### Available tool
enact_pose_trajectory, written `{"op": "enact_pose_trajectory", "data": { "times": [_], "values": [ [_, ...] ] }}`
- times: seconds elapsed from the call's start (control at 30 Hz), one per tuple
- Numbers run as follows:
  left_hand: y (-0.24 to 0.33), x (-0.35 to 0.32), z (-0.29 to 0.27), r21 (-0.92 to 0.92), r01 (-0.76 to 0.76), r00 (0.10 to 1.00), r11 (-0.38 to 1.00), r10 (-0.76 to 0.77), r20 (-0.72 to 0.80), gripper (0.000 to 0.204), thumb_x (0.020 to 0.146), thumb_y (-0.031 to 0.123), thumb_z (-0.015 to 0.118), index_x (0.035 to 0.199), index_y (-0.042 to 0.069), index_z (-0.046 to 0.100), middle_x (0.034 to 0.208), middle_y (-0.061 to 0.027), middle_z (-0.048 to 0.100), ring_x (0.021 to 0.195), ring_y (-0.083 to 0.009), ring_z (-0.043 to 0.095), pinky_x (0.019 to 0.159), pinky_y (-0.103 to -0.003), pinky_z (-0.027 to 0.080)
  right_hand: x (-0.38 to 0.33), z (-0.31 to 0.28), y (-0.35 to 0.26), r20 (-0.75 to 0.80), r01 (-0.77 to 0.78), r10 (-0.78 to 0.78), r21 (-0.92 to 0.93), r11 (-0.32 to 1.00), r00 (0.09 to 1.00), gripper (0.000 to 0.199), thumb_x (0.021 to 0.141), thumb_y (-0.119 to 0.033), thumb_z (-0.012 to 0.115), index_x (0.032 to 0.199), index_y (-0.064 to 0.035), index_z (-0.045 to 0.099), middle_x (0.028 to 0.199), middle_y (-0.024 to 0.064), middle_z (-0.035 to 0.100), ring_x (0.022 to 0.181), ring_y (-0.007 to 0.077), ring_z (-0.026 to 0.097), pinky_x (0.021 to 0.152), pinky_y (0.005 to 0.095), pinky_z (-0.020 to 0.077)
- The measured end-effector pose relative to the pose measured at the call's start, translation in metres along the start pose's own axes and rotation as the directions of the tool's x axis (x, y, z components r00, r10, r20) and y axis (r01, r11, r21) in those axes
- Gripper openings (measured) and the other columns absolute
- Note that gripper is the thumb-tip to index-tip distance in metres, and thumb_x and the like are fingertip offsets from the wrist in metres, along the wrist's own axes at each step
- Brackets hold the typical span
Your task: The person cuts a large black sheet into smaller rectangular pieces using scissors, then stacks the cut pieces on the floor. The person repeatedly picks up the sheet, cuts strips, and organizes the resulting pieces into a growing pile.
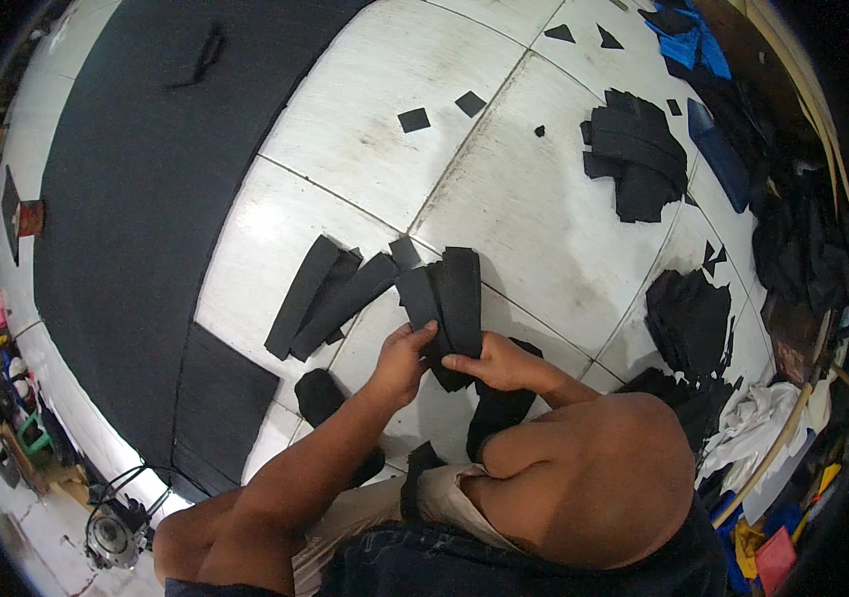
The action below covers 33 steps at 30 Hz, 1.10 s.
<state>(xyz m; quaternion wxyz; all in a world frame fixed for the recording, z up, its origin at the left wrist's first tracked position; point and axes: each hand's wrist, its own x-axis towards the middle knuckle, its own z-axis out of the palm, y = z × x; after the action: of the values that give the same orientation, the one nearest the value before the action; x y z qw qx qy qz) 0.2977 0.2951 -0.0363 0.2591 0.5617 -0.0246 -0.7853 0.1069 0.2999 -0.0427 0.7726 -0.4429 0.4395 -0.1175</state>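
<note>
My left hand (402, 366) is closed on a black fabric strip (418, 297), with the thumb lying on top. Beside it, my right hand (499, 364) pinches the lower end of another black fabric piece (461, 289), which looks like a small layered stack. The two pieces lie nearly parallel and touch, pointing away from me. Just left of them, more black fabric strips (307, 297) rest fanned out on the white tiled floor (345, 189). Fingers under the fabric are hidden.
A large black fabric sheet (146, 179) covers the floor at left. Stacked black pieces (638, 149) lie at far right, with another black pile (688, 318) nearer. Small scraps (412, 120) are scattered ahead. A round metal device with cables (114, 535) stands at lower left.
</note>
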Motion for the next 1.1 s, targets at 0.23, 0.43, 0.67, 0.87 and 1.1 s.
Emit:
{"op": "enact_pose_trajectory", "data": {
  "times": [0.23,0.43,0.67,0.87,1.1],
  "values": [
    [0.016,-0.007,-0.019,-0.028,-0.059,0.989,0.998,0.062,0.135,0.035,0.094,0.022,0.055,0.121,0.0,0.05,0.114,-0.0123,0.061,0.105,-0.026,0.059,0.096,-0.045,0.042,0.0,-0.018,0.001,-0.057,-0.056,0.054,-0.029,0.998,0.997,0.03,0.096,-0.033,0.06,0.096,-0.0032,0.061,0.079,0.0016,0.062,0.072,0.0123,0.057,0.066,0.0311,0.0488],
    [0.016,-0.011,-0.034,-0.003,-0.116,0.984,0.993,0.115,0.135,0.035,0.093,0.023,0.056,0.121,0.001,0.051,0.111,-0.0104,0.062,0.102,-0.0249,0.059,0.093,-0.043,0.043,0.004,-0.04,-0.055,0.075,0.034,-0.04,0.077,0.996,0.996,0.03,0.093,-0.026,0.065,0.109,-0.0033,0.053,0.074,0.0008,0.056,0.063,0.01,0.054,0.061,0.029,0.0477],
    [0.011,-0.009,-0.036,-0.03,-0.102,0.987,0.994,0.105,0.118,0.034,0.092,0.021,0.057,0.121,0.003,0.053,0.109,-0.0087,0.062,0.097,-0.022,0.059,0.089,-0.04,0.046,0.005,-0.042,-0.074,0.064,0.173,-0.164,-0.526,0.832,0.984,0.036,0.091,-0.027,0.065,0.108,0.0033,0.055,0.083,0.0183,0.063,0.08,0.0322,0.064,0.074,0.0426,0.0497],
    [-0.006,-0.001,-0.034,0.074,-0.082,0.996,0.994,0.081,0.023,0.027,0.091,0.018,0.061,0.113,0.002,0.059,0.102,-0.0061,0.064,0.092,-0.0171,0.059,0.084,-0.034,0.045,-0.011,-0.038,-0.01,-0.121,-0.276,0.249,-0.352,0.894,0.961,0.029,0.09,-0.022,0.066,0.104,0.0024,0.055,0.079,0.0134,0.064,0.073,0.0262,0.064,0.069,0.0391,0.0511],
    [-0.015,0.002,-0.019,0.409,-0.125,0.968,0.904,0.202,-0.15,0.032,0.092,0.02,0.059,0.112,-0.005,0.058,0.102,-0.0136,0.065,0.091,-0.022,0.061,0.085,-0.034,0.045,-0.012,-0.045,-0.01,-0.042,-0.329,0.327,-0.107,0.938,0.944,0.03,0.088,-0.016,0.068,0.108,0.0002,0.052,0.074,0.0042,0.062,0.063,0.0132,0.059,0.057,0.0291,0.0486]
  ]
}}
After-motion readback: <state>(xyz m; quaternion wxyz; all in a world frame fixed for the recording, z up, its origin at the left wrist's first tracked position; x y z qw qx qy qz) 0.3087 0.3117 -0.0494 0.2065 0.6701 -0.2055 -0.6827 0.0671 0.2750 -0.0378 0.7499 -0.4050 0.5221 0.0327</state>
